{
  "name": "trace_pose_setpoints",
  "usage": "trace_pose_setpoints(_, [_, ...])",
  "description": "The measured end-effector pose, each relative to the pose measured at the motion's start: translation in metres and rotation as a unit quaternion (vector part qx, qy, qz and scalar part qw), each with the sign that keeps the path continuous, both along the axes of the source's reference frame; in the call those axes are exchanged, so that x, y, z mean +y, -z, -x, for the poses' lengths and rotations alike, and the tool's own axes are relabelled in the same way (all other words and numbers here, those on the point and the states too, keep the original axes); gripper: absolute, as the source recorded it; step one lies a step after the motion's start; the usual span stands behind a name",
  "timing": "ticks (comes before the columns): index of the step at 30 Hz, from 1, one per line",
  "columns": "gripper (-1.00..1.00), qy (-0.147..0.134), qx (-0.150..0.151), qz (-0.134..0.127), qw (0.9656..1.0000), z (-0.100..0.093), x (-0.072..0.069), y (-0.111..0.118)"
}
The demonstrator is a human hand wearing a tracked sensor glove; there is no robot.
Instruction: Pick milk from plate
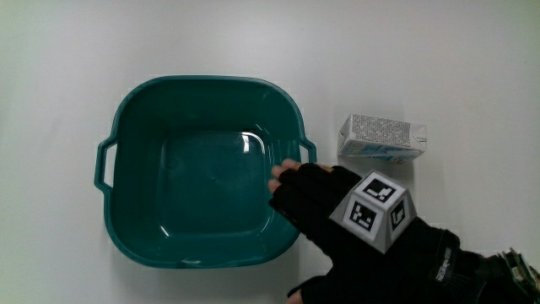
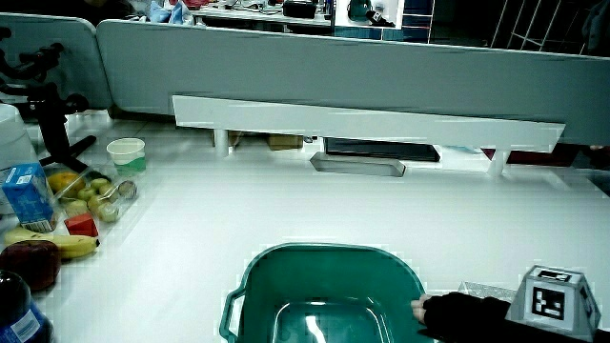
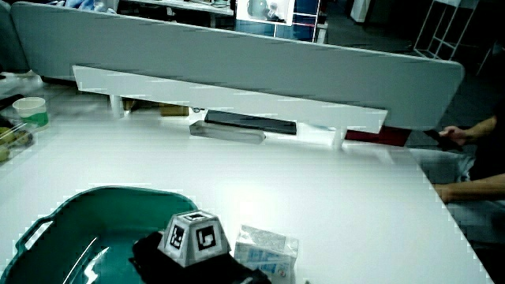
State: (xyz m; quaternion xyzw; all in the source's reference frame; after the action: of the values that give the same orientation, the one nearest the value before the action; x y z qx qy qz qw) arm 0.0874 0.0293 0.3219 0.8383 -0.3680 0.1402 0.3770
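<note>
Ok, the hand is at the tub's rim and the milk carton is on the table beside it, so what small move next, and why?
Probably shift the hand off the green tub's rim toward the milk carton. The carton lies on its side on the table beside the tub, a little farther from the person than the hand, and nothing is gripping it. The tub holds nothing to pick.

Teal, black and white on a pale table

The basin (image 1: 202, 173) is deep teal all over, glossy where light catches its floor. At about two o'clock from it, the milk carton (image 1: 382, 139) is white with grey speckled print on its upper face and light blue along its lower side. The hand (image 1: 325, 203) wears black; its cube (image 1: 374, 211) is grey with black-and-white square markers. The table (image 1: 439, 51) is plain white.
</note>
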Motion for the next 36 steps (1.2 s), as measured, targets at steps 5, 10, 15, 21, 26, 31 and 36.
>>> trace_pose_setpoints(5, [0.0,-0.022,0.006,0.003,0.9997,-0.011,-0.013,-0.003])
trace_pose_setpoints(10, [0.0,-0.042,0.006,0.015,0.999,-0.021,-0.024,-0.009])
trace_pose_setpoints(15, [0.0,-0.058,0.007,0.016,0.9982,-0.029,-0.033,-0.009])
trace_pose_setpoints(21, [0.0,-0.083,0.016,0.02,0.9962,-0.041,-0.045,-0.016])
trace_pose_setpoints(26, [0.0,-0.103,0.008,0.044,0.9937,-0.051,-0.054,-0.022])
trace_pose_setpoints(31, [0.0,-0.118,0.023,0.042,0.9918,-0.063,-0.064,-0.032])
trace_pose_setpoints(36, [0.0,-0.144,0.029,0.06,0.9874,-0.074,-0.073,-0.039])
